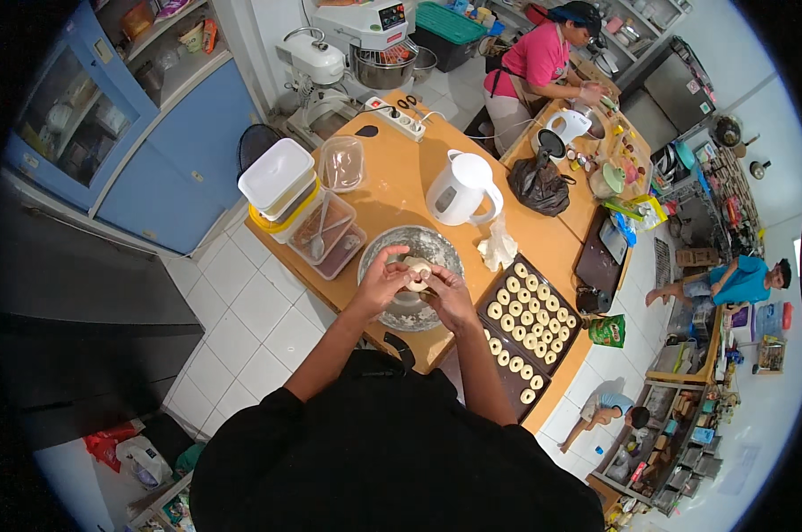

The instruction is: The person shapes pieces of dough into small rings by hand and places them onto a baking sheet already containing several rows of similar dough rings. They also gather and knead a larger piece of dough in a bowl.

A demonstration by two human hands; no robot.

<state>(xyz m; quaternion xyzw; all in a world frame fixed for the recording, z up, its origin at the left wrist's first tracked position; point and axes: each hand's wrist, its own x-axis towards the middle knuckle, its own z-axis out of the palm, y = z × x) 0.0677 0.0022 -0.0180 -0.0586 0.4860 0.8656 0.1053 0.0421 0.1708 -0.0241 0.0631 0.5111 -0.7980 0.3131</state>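
Left of and beyond the bowl [445,251], a white tub [275,176] is sitting stacked on others. Nearer the bowl on that side, a spoon [318,246] is resting in a clear box [342,211], which is standing just beside the rim. The left hand [377,285] is hovering over the bowl's near left part, its thumb and fingers gripping the dough [417,271]. This pale piece is hanging above the floury bowl, between both hands. The right hand [452,301] is gripping it from the other side, over the bowl's right part, its fingertips closing on the dough. Beyond the bowl and slightly right, a white kettle [459,188] is standing upright. Right of the bowl, a crumpled white bag [499,246] is lying on the table [392,191]. Right of the bowl and nearer the person, a dark tray [505,383] is holding rows of pale rings [505,297]. Farther beyond the bowl, to the right, a black bag [541,184] is slumping, and a co-worker in pink [538,66] is leaning over another work surface.
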